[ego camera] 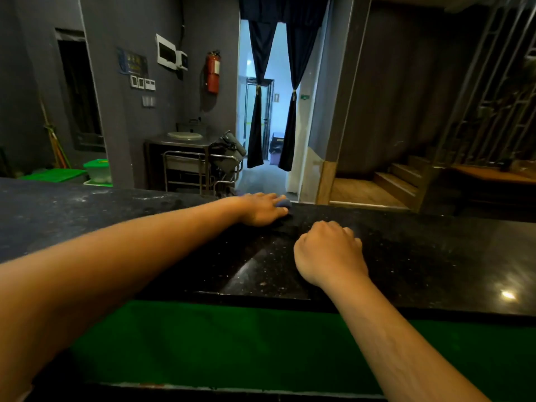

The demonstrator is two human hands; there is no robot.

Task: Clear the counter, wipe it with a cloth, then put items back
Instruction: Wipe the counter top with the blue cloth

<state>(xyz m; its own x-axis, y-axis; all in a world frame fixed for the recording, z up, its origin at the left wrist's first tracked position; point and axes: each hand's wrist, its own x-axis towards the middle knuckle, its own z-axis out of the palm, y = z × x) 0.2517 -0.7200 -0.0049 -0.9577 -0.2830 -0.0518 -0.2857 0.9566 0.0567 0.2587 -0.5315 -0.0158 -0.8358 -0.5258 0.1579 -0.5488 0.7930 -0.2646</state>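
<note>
A black speckled stone counter (420, 256) runs across the view in front of me. My left hand (261, 210) reaches to its far edge and lies flat on a small blue cloth (283, 203), most of which is hidden under the fingers. My right hand (327, 250) rests on the counter nearer to me, its fingers curled under into a loose fist with nothing seen in it. The counter's left part looks dusty and dull; the right part is glossy and reflects a light.
A green surface (232, 343) lies below the counter's near edge. Beyond the counter stand a metal trolley (185, 169), a small sink stand (184, 136), green bins (97, 169) at the left, a curtained doorway (272, 111) and wooden steps (397, 181) at the right.
</note>
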